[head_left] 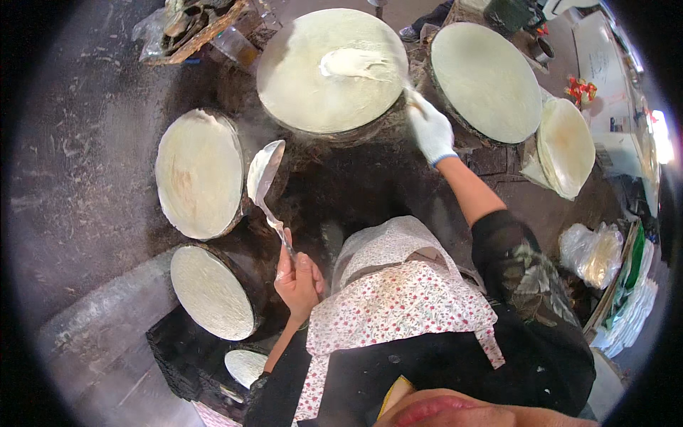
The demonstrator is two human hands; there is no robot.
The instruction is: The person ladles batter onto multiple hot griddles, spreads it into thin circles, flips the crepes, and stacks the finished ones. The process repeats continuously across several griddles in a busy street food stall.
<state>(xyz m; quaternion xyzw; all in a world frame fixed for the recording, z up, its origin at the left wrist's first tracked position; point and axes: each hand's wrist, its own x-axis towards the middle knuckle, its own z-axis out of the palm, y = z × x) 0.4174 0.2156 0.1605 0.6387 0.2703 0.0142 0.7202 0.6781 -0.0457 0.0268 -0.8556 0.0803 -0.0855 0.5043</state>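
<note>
My bare left hand [297,283] grips the handle of a metal ladle [269,169] with white batter in its bowl, held beside the left round griddle [198,171], which carries a pale thin sheet. My right hand [429,126], in a white glove with blue cuff, has curled fingers at the right rim of the large middle griddle [313,78]; what they hold, if anything, is hidden. That griddle bears a spread pale layer with a thick streak of batter [356,65] at its centre.
More batter-coated griddles stand at right [484,78] and lower left [210,292], with a smaller one [243,366] below. A stack of thin pale sheets [565,146] lies far right, above plastic-bagged items [590,256]. Clutter [178,28] sits at top left. A patterned apron [398,299] covers my front.
</note>
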